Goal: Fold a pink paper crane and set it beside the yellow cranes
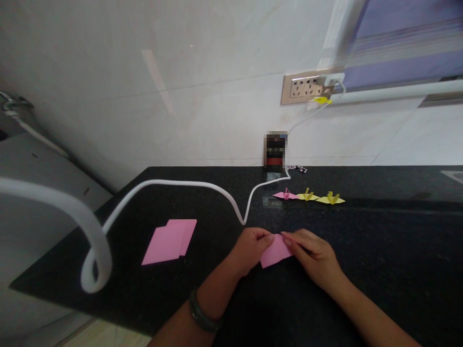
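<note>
A small piece of pink paper (277,251) is held between my two hands, low over the dark counter. My left hand (252,248) pinches its upper left corner between thumb and fingers. At the upper right edge, my right hand (315,253) grips it the same way, and a narrow fold shows near those fingertips. The paper's lower left corner hangs free. Left of my hands lie several flat pink paper sheets (168,243), overlapping. Beyond my right hand stand a pink paper crane (286,194) and two yellow paper cranes (330,198), wings touching in a row.
A thick white cable (173,182) loops across the black counter (217,202) from the left foreground. A pixelated upright device (275,152) leans at the tiled wall, beside a beaded strand (299,169). Above it is a socket panel (304,87) with a white plug (333,79).
</note>
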{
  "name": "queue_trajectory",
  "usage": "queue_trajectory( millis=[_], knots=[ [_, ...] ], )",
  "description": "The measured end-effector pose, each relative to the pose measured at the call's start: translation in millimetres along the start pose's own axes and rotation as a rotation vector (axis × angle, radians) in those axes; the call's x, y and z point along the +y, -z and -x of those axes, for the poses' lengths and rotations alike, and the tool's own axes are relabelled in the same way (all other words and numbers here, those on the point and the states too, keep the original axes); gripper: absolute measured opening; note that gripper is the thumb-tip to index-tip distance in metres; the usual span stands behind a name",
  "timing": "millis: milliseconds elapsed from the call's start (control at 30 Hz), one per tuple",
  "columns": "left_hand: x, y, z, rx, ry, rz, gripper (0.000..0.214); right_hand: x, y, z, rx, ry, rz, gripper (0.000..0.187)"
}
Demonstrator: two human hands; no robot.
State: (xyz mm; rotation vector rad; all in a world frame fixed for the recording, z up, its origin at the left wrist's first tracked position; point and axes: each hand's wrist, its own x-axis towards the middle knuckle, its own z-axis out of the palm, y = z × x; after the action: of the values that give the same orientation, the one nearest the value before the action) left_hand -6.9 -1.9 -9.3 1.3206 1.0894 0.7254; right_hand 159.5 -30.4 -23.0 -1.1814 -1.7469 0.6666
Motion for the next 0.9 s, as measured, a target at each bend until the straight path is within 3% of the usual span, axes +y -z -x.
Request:
queue_trajectory(
  millis=[200,433,900],
  knots=[
    [-5.0,0.2,-3.3,-0.005,0.059,0.171,0.023,-0.3,3.5,2.1,0.021,0.130,0.171,0.034],
    [-2.3,2.5,-5.3,-0.005,0.133,0.367,0.021,6.5,6.4,1.9,-0.105,0.341,0.381,0.031],
    [0.2,4.0,-6.2,0.021,0.139,0.447,0.022,-0.8,8.0,-0.1,-0.195,0.369,0.430,0.039]
  ],
)
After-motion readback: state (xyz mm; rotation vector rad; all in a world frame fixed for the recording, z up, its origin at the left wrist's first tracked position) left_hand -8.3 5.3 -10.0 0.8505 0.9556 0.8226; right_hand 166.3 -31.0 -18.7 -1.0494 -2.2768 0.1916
